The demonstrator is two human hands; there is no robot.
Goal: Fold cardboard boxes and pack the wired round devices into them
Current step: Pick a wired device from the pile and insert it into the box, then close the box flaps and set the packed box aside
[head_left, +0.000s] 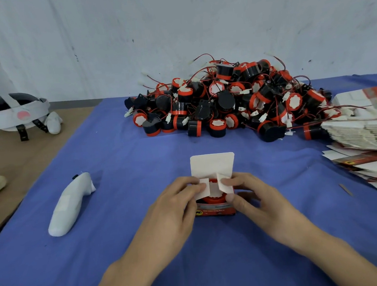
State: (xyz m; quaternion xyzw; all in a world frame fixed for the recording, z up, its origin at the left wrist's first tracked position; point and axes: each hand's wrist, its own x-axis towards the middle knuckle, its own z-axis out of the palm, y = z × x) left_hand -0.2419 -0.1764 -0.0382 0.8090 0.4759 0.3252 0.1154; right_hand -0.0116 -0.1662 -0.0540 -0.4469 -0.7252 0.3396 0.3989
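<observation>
Closing one box [215,209] looks to be the step in hand. Seen from the head, it stands on the blue cloth [123,248] just in front of the person, with a red-and-black device [213,199] seated inside. The left hand [176,204] wraps the box's left side and pinches the left flap [203,188] inward. The right hand [253,196] holds the right side, thumb on the front wall, a finger bending the right flap [225,183] down. Neither flap lies flat yet, and the lid [212,164] stands upright behind them, untucked. No finished box shows anywhere, so I judge nearly all the work is left. A big pile [229,99] of devices with tangled red wires waits further back, and flat boxes [360,130] are stacked at the right. A white controller [71,204] lies well to the left and a headset [13,115] at the far left, both apart from the hands; nothing blocks the lid.
</observation>
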